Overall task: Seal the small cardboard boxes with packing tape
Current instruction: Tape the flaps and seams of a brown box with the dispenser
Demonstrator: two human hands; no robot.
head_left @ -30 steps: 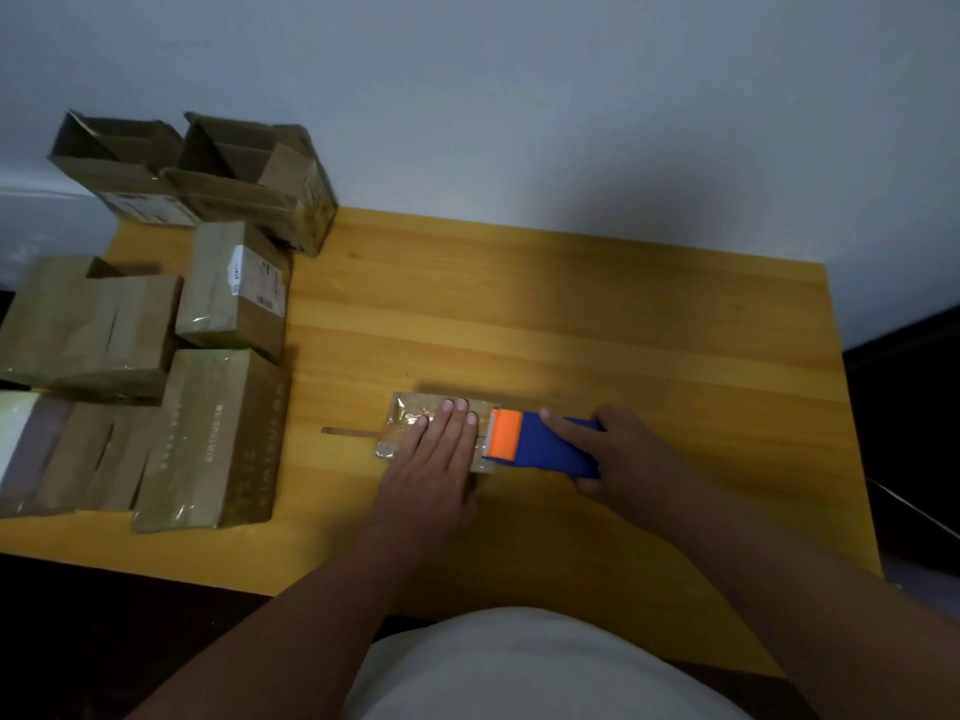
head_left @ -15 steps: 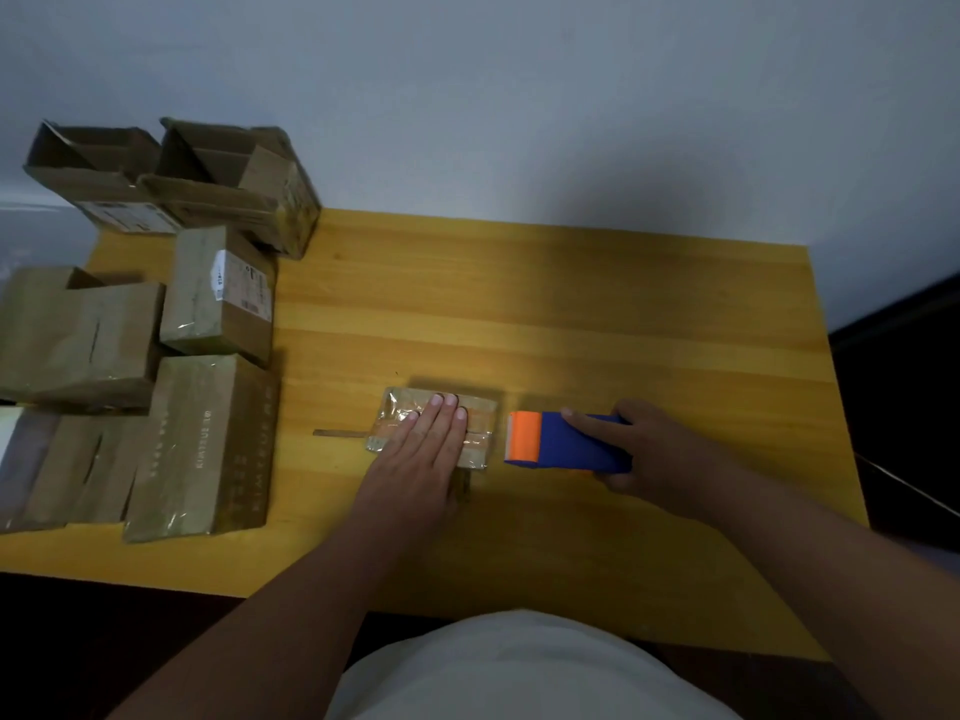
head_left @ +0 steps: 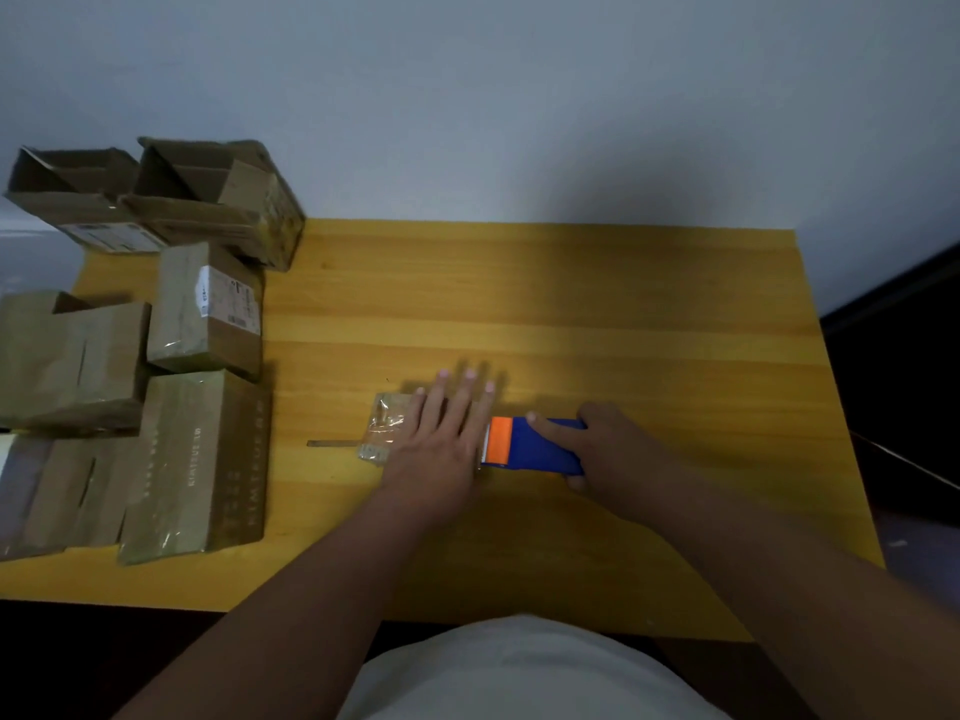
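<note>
2 hands are at work on a yellow wooden table (head_left: 571, 304). A small cardboard box (head_left: 387, 426) lies flat near the middle of the table, wrapped in shiny clear tape. The left hand (head_left: 447, 439) lies flat on top of the small box with its fingers straight and spread, and the fingertips reach past the far edge of the box. Just to the right of the small box is a blue tape dispenser (head_left: 535, 444) with an orange front end, and that orange end touches the right side of the box. The right hand (head_left: 608, 449) holds the dispenser, with fingers curled around the blue body and 1 finger lying along its top. A thin strip of tape (head_left: 332, 443) sticks out on the table to the left of the small box. Far to the left of the small box sits a pile of bigger cardboard boxes (head_left: 192, 459). 2 open boxes (head_left: 156, 194) stand behind that pile, near the gray wall (head_left: 467, 96). A white shirt (head_left: 519, 672) shows at the bottom, on the near side of the small box.
</note>
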